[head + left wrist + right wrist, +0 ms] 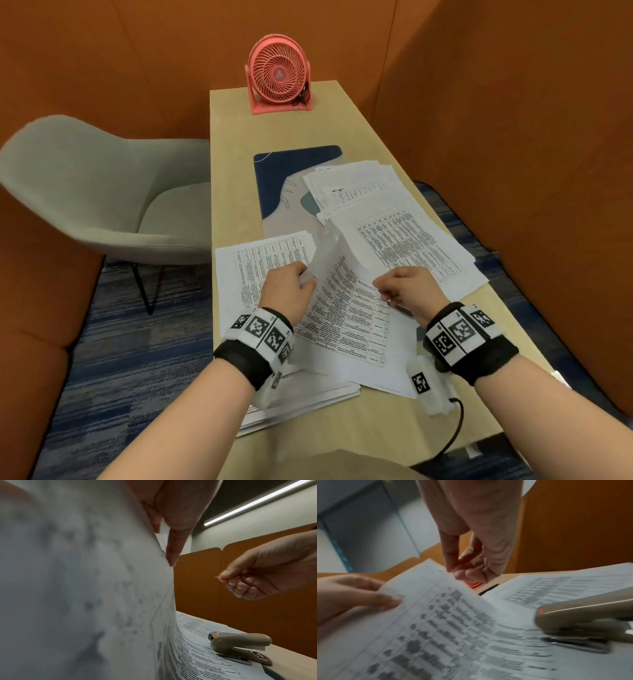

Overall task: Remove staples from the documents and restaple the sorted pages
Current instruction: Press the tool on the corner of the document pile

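The left hand (286,286) holds a lifted page (323,255) by its corner, fingers (385,599) curled round the edge. The page stands up and bends over the papers under it. In the left wrist view this page fills most of the picture and is a grey blur, so its print cannot be read there.

The right hand (406,287) is just beside the page. Its thumb and first finger are pinched tight together, the other fingers curled in. There may be a tiny thing in the pinch – it is too small to tell.

The stapler (240,647) is beige and lies on the papers near the right hand. In the head view the right hand hides it. It has a small red mark on its nose, but the mark cannot be read. Half of it is cut off in the right wrist view.

The documents (346,329) lie in loose piles on the counter (233,164), some on a blue and grey mat (284,178). They show tables of small black print – too fuzzy to read in any view.

A pink fan (278,73) stands at the far end of the counter. A grey chair (102,192) is at the left. The wrist bands (263,330) have black and white square codes on them.
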